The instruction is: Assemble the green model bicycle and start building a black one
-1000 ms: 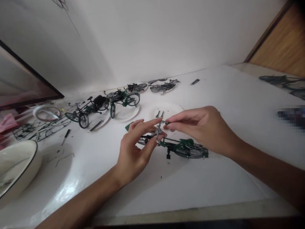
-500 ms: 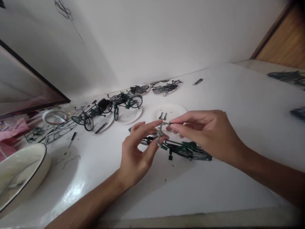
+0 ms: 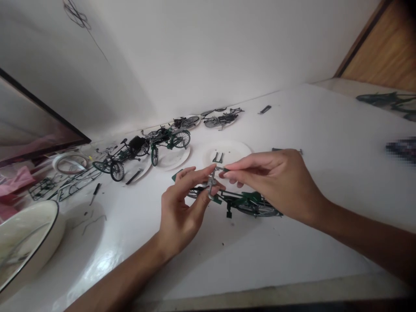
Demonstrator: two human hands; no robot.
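Observation:
A small model bicycle (image 3: 248, 203) with a dark green frame and saddle lies across the middle of the white table, its front end towards my left hand. My left hand (image 3: 182, 212) is closed around the front, thumb and fingers pinching the silver handlebar (image 3: 212, 181). At the handlebar's far end, my right hand (image 3: 276, 175) pinches a tiny dark green grip (image 3: 225, 169) between thumb and forefinger. Whether the grip is pushed onto the bar cannot be made out. Fingers partly cover the front wheel.
Behind my hands, a white plate (image 3: 232, 146) carries two small dark parts (image 3: 217, 157). Further left stand a black model bicycle (image 3: 121, 161) and a green one (image 3: 171, 139). A cream basin (image 3: 53, 216) and a small screwdriver (image 3: 95, 193) are at the left.
The whole view has shifted slightly, so things appear a little further left. Both hands keep their hold at the handlebar, with hardly any movement between them.

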